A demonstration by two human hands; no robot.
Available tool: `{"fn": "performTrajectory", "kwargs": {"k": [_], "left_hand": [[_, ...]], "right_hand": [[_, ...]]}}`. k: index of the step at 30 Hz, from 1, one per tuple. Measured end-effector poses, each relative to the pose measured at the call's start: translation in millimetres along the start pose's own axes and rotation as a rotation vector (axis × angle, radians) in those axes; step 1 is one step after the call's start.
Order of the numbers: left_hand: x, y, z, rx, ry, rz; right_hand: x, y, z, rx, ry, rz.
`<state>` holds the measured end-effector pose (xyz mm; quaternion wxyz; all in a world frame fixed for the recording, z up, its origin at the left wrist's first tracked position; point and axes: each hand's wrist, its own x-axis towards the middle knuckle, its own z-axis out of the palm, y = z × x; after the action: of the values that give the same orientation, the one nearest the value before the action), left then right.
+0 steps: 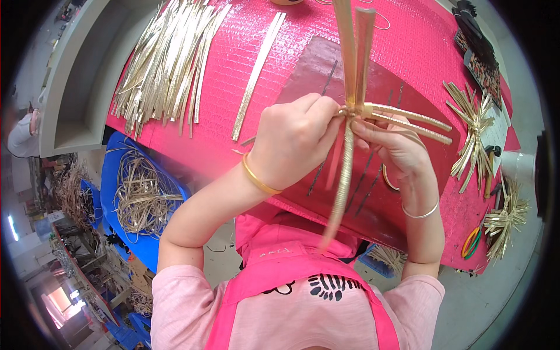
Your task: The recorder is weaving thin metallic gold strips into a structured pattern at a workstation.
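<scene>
Between my hands is a knot of gold strips (348,76), crossed at the middle, with ends sticking out upward, rightward and down toward my apron. My left hand (297,131) is closed, its fingertips pinching the strips at the crossing. From the other side my right hand (394,143) grips the same crossing between thumb and fingers, its other fingers curled behind the strips. One long strip end hangs below the crossing, blurred at its tip. Beneath my hands lies a dark red mat (420,192) with black marked lines. My fingers hide part of the crossing.
A pile of flat gold strips (169,64) and a single strip (259,76) lie on the pink table cover (233,35). Tied gold bundles (475,131) sit at the right. Left of the table, a blue bin (111,192) holds tangled strips. Colored rings (471,242) lie near the right edge.
</scene>
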<state>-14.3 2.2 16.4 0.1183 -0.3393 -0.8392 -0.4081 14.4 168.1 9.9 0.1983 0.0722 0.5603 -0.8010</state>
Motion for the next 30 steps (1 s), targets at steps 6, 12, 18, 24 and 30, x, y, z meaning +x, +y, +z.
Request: {"fn": "performTrajectory", "kwargs": {"k": [6,12,18,24,30], "left_hand": [[5.4,9.2,-19.8,-0.615,-0.208,-0.695],[-1.2,2.1,-32.0,-0.665,-0.346,-0.706],[-1.8,-4.5,-30.9,-0.482,-0.304,-0.601],[-2.4,-9.1,-36.2,-0.311,-0.248,-0.066],[-0.7,-2.1,-38.0,-0.081,-0.121,0.065]], "right_hand": [[7.4,24.3,12.5,-0.163,0.178,-0.351],[2.1,19.8,21.5,-0.740,0.302,-0.495],[-0.8,17.4,17.0,-0.750,0.299,-0.593],[-7.6,15.8,19.4,-0.080,0.106,-0.257],[-5.5,18.2,21.9,0.299,-0.088,-0.187]]}}
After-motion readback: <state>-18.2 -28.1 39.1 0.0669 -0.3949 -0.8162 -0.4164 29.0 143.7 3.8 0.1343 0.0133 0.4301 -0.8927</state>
